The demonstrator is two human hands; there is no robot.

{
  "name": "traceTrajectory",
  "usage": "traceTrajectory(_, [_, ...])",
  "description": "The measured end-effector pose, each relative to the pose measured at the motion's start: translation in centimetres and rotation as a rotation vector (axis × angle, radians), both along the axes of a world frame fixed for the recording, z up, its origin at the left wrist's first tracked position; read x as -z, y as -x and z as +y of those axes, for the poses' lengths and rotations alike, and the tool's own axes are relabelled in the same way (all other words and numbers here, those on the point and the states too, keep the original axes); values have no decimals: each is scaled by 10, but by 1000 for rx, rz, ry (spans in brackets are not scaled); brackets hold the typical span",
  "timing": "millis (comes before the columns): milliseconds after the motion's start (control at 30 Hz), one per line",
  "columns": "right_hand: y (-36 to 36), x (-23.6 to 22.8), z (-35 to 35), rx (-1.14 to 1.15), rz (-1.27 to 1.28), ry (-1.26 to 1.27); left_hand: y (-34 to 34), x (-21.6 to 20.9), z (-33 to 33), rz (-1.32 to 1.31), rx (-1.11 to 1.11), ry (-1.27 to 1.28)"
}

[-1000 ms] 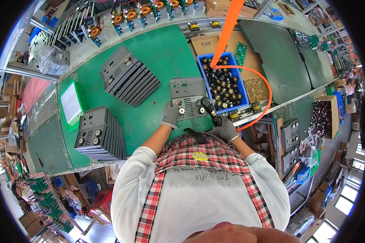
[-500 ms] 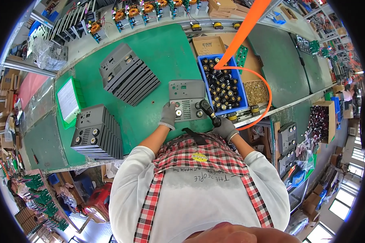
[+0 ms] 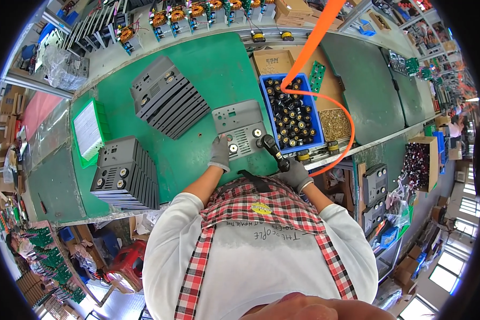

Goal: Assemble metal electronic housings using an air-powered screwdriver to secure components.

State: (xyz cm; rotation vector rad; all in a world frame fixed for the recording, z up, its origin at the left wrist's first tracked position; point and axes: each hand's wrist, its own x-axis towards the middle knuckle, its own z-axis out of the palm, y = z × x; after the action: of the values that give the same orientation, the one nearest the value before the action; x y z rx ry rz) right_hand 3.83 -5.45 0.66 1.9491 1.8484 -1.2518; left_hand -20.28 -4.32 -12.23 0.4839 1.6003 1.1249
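Note:
A grey slotted metal panel (image 3: 237, 114) lies slightly turned on the green bench, with round brass-and-white fittings showing on its face. My gloved left hand (image 3: 219, 151) grips its left edge, thumb on top. In my gloved right hand (image 3: 297, 175) is the handle of a black angle-head power wrench (image 3: 272, 149). The wrench head rests over the lower right part of the panel and hides what is beneath it. Right beside the panel, a blue bin (image 3: 320, 124) holds many black round connectors with brass centres.
Two stacks of similar grey panels, one farther back (image 3: 170, 98) and one nearer (image 3: 125, 173), stand on the left. A green tray (image 3: 104, 121) holds white sheets. An orange hose (image 3: 351, 125) loops past the bin and a box of small brass parts (image 3: 334, 124).
The panel has turned a little counter-clockwise, its far end swinging left. The wrench head has shifted from the upper to the lower right fitting, uncovering the upper one.

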Motion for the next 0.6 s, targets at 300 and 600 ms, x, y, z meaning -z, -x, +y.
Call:
traceTrajectory(300, [1, 7, 0, -29, -64, 15, -5, 7, 2, 41, -77, -16])
traceTrajectory(600, [2, 14, 0, -45, -26, -50, -9, -6, 4, 76, -117, -48])
